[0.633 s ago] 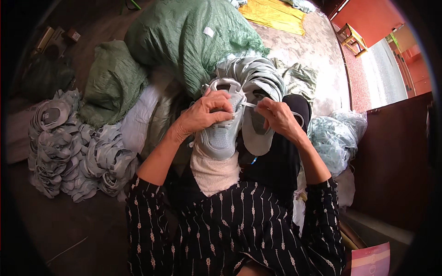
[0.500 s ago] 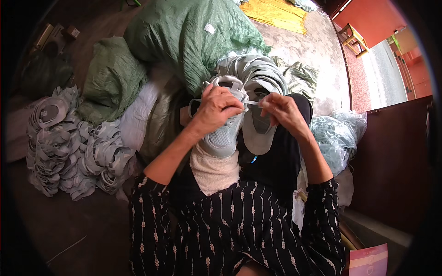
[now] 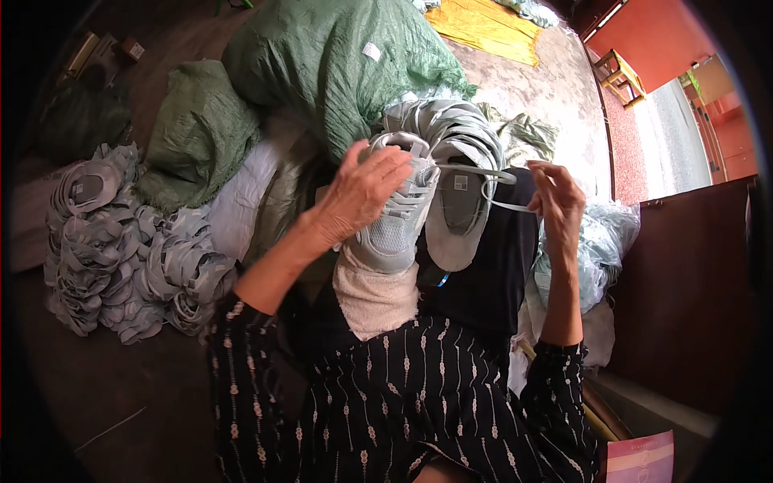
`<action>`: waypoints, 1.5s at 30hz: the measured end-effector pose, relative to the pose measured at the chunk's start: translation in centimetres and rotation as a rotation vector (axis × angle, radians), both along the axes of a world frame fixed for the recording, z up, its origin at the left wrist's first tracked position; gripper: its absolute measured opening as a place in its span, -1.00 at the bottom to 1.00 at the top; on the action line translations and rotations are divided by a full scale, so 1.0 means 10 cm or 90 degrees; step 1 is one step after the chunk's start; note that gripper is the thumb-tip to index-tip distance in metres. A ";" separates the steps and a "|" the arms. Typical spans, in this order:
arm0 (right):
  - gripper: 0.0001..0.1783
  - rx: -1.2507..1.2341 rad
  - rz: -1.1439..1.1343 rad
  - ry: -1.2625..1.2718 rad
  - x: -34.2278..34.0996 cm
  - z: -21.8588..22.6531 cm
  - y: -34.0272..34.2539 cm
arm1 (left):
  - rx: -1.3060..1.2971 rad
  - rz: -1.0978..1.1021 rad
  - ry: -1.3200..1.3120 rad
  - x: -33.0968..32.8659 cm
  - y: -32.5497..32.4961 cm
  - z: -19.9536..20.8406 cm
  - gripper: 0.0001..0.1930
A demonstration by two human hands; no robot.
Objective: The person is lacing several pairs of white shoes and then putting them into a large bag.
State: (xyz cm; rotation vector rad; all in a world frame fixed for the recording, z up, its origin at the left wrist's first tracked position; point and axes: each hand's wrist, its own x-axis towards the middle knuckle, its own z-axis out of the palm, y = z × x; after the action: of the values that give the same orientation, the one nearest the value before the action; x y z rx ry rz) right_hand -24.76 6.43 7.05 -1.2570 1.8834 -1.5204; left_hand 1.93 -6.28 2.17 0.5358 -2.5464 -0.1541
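Observation:
On my lap a grey sneaker upper point(image 3: 385, 245) rests toe toward me, partly laced, over a cream towel point(image 3: 375, 302). My left hand point(image 3: 366, 189) lies along its left side, fingers stretched out across the lacing. Off to the right, my right hand point(image 3: 557, 197) is raised, thumb and fingers pinching the end of a pale shoelace point(image 3: 509, 207). That lace loops through the air back to the upper's right-hand eyelets. Right beside it a row of nested grey uppers point(image 3: 459, 121) curves away, the front one showing a pale label inside.
A heap of grey uppers point(image 3: 121, 249) covers the floor at left. Large green woven sacks point(image 3: 338, 64) stand ahead. Bagged bluish pieces point(image 3: 592, 249) lie at right near a dark red panel point(image 3: 684, 290). A yellow cloth point(image 3: 483, 28) and wooden stool point(image 3: 620, 76) are farther off.
My right hand has swung right and drawn the lace out into a long loop. My left hand's fingers have come off the lace and straightened over the upper.

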 end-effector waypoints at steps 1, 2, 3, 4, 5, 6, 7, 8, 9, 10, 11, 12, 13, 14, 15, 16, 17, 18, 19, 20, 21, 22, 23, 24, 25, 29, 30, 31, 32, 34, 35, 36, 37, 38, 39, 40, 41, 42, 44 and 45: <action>-0.87 0.002 0.000 0.003 -0.05 -0.01 0.05 | -0.065 -0.020 -0.101 0.04 -0.06 0.06 -0.66; -0.87 -0.011 -0.006 -0.007 -0.06 0.00 0.09 | -0.055 -0.058 -0.090 0.09 -0.12 0.17 -0.73; -0.87 -0.023 -0.011 -0.018 -0.05 0.01 0.12 | -0.056 -0.050 -0.093 0.11 -0.18 0.16 -0.73; -0.87 0.002 -0.001 -0.039 -0.01 0.01 0.14 | -0.060 -0.091 -0.119 0.10 -0.25 0.15 -0.78; -0.88 0.005 0.034 -0.052 0.07 0.00 0.13 | -0.064 -0.132 -0.147 0.11 -0.31 0.16 -0.82; -0.88 0.017 0.061 -0.079 0.18 -0.03 0.10 | -0.064 -0.126 -0.148 0.13 -0.35 0.16 -0.82; -0.89 0.032 0.084 -0.105 0.28 -0.09 0.07 | -0.078 -0.157 -0.143 0.07 -0.37 0.21 -0.85; -0.89 0.048 0.124 -0.106 0.39 -0.12 0.04 | -0.094 -0.182 -0.139 0.02 -0.37 0.30 -0.88; -0.89 0.065 0.164 -0.106 0.48 -0.15 0.01 | -0.110 -0.208 -0.135 -0.05 -0.39 0.35 -0.90; -0.88 0.065 0.215 -0.129 0.57 -0.19 -0.01 | -0.052 -0.149 -0.274 -0.18 -0.42 0.35 -0.88; -0.88 0.069 0.245 -0.122 0.61 -0.23 -0.01 | -0.052 -0.150 -0.271 -0.34 -0.43 0.48 -0.88; -0.88 0.082 0.256 -0.120 0.63 -0.26 -0.02 | 0.040 -0.116 -0.452 -0.48 -0.46 0.62 -0.87; -0.87 0.091 0.280 -0.120 0.68 -0.27 -0.03 | 0.136 -0.066 -0.634 -0.52 -0.48 0.74 -0.85; -0.86 0.095 0.300 -0.158 0.71 -0.30 -0.03 | 0.178 -0.058 -0.621 -0.53 -0.55 0.66 -0.84; -0.86 0.093 0.310 -0.159 0.73 -0.31 -0.02 | 0.180 -0.048 -0.622 -0.51 -0.52 0.58 -0.84; -0.85 0.099 0.310 -0.168 0.74 -0.33 -0.01 | 0.110 -0.025 -0.576 -0.51 -0.45 0.53 -0.85; -0.84 0.105 0.311 -0.178 0.75 -0.34 -0.01 | 0.041 -0.002 -0.530 -0.50 -0.41 0.51 -0.85; -0.84 0.107 0.313 -0.205 0.77 -0.33 -0.03 | 0.044 -0.002 -0.560 -0.51 -0.41 0.50 -0.85; -0.84 0.108 0.312 -0.206 0.77 -0.35 -0.04 | 0.045 -0.004 -0.560 -0.51 -0.42 0.49 -0.85; -0.84 0.098 0.300 -0.229 0.77 -0.39 -0.05 | 0.086 -0.001 -0.564 -0.50 -0.44 0.47 -0.86; -0.84 0.088 0.288 -0.252 0.77 -0.41 -0.05 | 0.126 0.002 -0.567 -0.48 -0.45 0.46 -0.86; -0.84 0.087 0.289 -0.254 0.78 -0.44 -0.07 | 0.125 0.003 -0.569 -0.44 -0.48 0.39 -0.86; -0.84 0.089 0.298 -0.292 0.80 -0.45 -0.09 | 0.336 0.036 -0.379 -0.38 -0.49 0.29 -0.89; -0.84 0.091 0.307 -0.329 0.83 -0.46 -0.11 | 0.534 0.067 -0.176 -0.34 -0.51 0.20 -0.89; -0.84 0.089 0.304 -0.331 0.86 -0.43 -0.14 | 0.533 0.064 -0.178 -0.34 -0.49 0.18 -0.89; -0.82 0.143 0.265 -0.496 1.03 -0.38 -0.36 | 0.858 0.024 0.111 -0.39 -0.35 0.12 -0.72; -0.82 0.160 0.281 -0.594 1.06 -0.40 -0.42 | 0.831 -0.007 0.134 -0.42 -0.33 0.09 -0.73; -0.82 0.176 0.296 -0.692 1.09 -0.42 -0.46 | 0.803 -0.038 0.158 -0.43 -0.31 0.10 -0.74; -0.84 0.160 0.299 -0.751 1.13 -0.45 -0.48 | 0.808 -0.024 0.133 -0.43 -0.30 0.12 -0.74; -0.85 0.135 0.258 -0.772 1.23 -0.44 -0.50 | 0.862 -0.027 0.129 -0.41 -0.32 0.15 -0.78; -0.86 0.109 0.219 -0.795 1.27 -0.43 -0.50 | 0.914 -0.027 0.123 -0.39 -0.33 0.15 -0.81; -0.87 0.095 0.210 -0.779 1.29 -0.46 -0.50 | 0.915 -0.029 0.127 -0.39 -0.33 0.11 -0.81; -0.87 0.097 0.213 -0.776 1.31 -0.47 -0.49 | 0.856 -0.041 0.169 -0.38 -0.33 0.08 -0.80; -0.87 0.081 0.191 -0.737 1.31 -0.49 -0.48 | 0.797 -0.052 0.209 -0.37 -0.33 0.05 -0.79; -0.88 0.065 0.170 -0.698 1.30 -0.51 -0.48 | 0.796 -0.050 0.214 -0.35 -0.34 0.03 -0.79; -0.87 0.068 0.197 -0.712 1.26 -0.50 -0.48 | 0.800 -0.049 0.195 -0.36 -0.32 0.06 -0.78; -0.87 0.070 0.194 -0.707 1.26 -0.49 -0.48 | 0.803 -0.047 0.175 -0.36 -0.31 0.09 -0.77; -0.87 0.094 0.235 -0.724 1.24 -0.47 -0.49 | 0.805 -0.051 0.178 -0.36 -0.30 0.12 -0.77; -0.84 0.115 0.273 -0.751 1.24 -0.49 -0.55 | 1.022 -0.037 0.119 -0.34 -0.28 0.23 -0.78; -0.84 0.115 0.270 -0.748 1.20 -0.50 -0.54 | 1.023 -0.041 0.120 -0.36 -0.28 0.19 -0.78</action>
State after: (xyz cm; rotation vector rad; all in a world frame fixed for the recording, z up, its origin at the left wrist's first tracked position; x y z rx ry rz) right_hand -12.80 1.04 2.02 -0.4064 0.8737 -1.3244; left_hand -1.63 -9.09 4.03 0.8615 -1.7342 -2.1672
